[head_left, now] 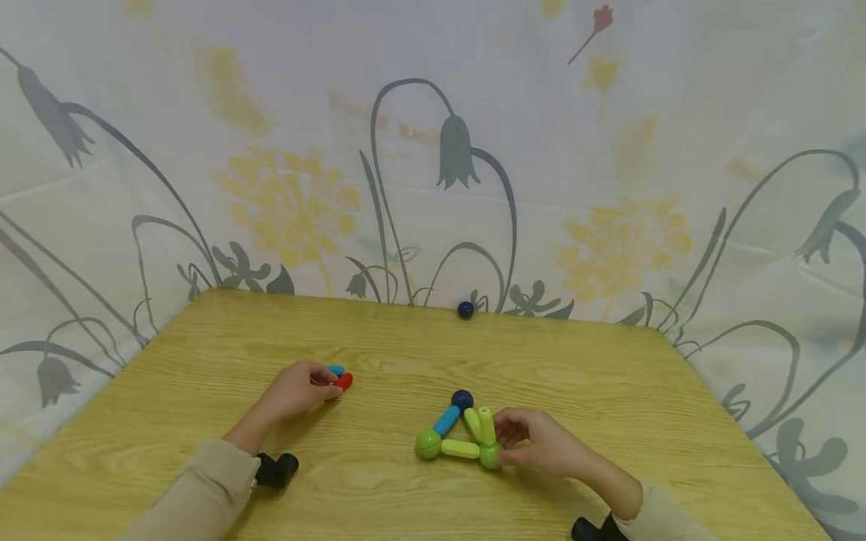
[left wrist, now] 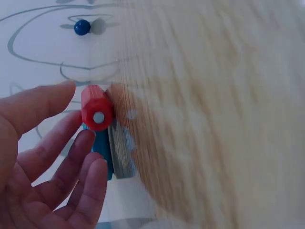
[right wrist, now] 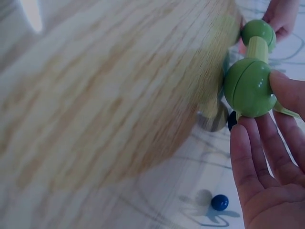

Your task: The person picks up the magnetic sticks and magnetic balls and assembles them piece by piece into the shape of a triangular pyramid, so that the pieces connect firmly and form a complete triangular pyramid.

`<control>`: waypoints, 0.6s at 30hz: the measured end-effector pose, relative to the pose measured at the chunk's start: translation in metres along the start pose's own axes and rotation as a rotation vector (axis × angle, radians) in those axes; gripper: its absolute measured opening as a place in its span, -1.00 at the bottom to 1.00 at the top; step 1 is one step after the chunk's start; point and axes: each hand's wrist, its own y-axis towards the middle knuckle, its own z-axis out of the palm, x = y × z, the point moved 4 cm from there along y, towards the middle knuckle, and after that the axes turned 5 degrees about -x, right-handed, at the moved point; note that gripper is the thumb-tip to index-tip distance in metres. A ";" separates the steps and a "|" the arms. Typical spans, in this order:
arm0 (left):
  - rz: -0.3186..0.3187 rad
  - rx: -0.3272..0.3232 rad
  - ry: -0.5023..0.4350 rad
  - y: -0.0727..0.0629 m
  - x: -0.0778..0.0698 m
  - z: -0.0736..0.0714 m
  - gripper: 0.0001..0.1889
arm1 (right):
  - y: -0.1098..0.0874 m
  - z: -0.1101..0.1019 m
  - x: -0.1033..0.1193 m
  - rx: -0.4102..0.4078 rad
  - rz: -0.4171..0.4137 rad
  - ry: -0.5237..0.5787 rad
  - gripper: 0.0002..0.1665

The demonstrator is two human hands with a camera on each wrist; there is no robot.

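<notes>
In the head view my left hand is at a red magnetic rod lying beside a blue rod. The left wrist view shows the thumb just short of the red rod, with loosely bent fingers alongside it and the blue rod. My right hand holds a green ball between thumb and fingers. That ball is a corner of a triangle of rods, with another green ball and a dark blue ball. A yellow-green rod rises from the held ball.
A loose dark blue ball lies at the far edge of the wooden table. Behind it hangs a flower-printed cloth. Black wrist mounts stick out near both sleeves.
</notes>
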 end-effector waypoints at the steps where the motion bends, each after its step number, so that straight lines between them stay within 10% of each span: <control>1: -0.017 -0.010 0.015 0.001 -0.002 0.000 -0.75 | 0.000 0.000 0.000 0.001 -0.003 0.003 -0.54; 18: 0.097 0.081 -0.107 -0.008 -0.027 0.029 -0.73 | 0.000 -0.001 0.000 0.011 -0.004 0.025 -0.56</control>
